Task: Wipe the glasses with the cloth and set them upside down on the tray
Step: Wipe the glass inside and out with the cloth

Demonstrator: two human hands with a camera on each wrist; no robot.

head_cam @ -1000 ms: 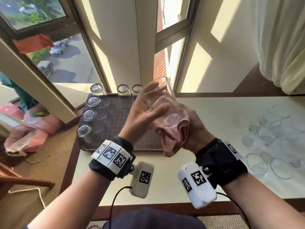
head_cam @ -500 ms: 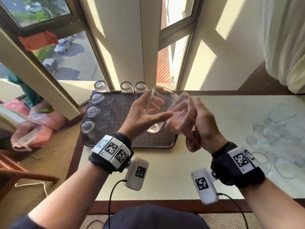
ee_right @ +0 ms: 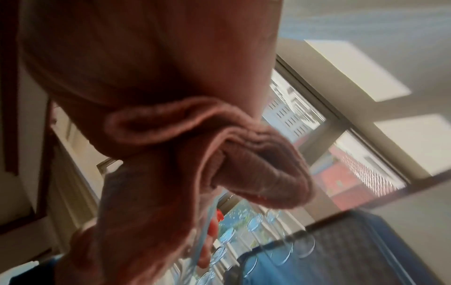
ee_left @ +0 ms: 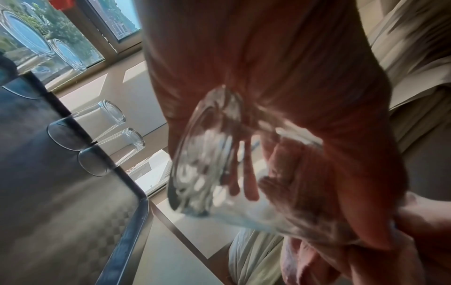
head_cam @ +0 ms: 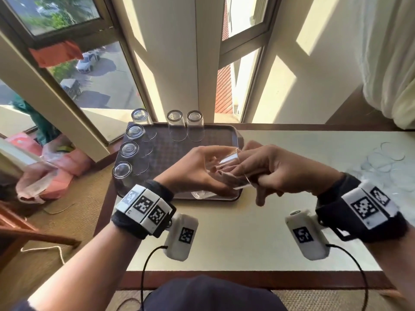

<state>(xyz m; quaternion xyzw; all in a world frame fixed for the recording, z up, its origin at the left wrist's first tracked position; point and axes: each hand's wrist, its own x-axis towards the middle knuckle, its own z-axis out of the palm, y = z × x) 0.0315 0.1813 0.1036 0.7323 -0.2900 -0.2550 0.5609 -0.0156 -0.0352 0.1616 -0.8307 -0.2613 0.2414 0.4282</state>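
My left hand [head_cam: 202, 172] grips a clear glass [head_cam: 231, 161] that lies on its side over the near right corner of the dark tray [head_cam: 215, 136], its mouth pointing right. My right hand [head_cam: 267, 171] grips a pink cloth [head_cam: 225, 176] and has pushed it into the mouth. In the left wrist view, the thick base of the glass [ee_left: 209, 164] faces the camera and cloth [ee_left: 305, 260] bunches at the rim. Folded cloth [ee_right: 219, 154] fills the right wrist view under my right hand [ee_right: 122, 48]. Several glasses [head_cam: 134, 131] stand upside down along the tray's left and back edges.
Several more glasses [head_cam: 381, 158] lie and stand on the cream table [head_cam: 235, 232] at the far right. Windows and a wall rise just behind the tray. A curtain [head_cam: 390, 63] hangs at the right, and pink bags [head_cam: 56, 167] lie on the floor at the left.
Both hands and the glass have come down toward the tray. The glass has tipped onto its side, and my right hand has moved the cloth from its outside into its mouth.
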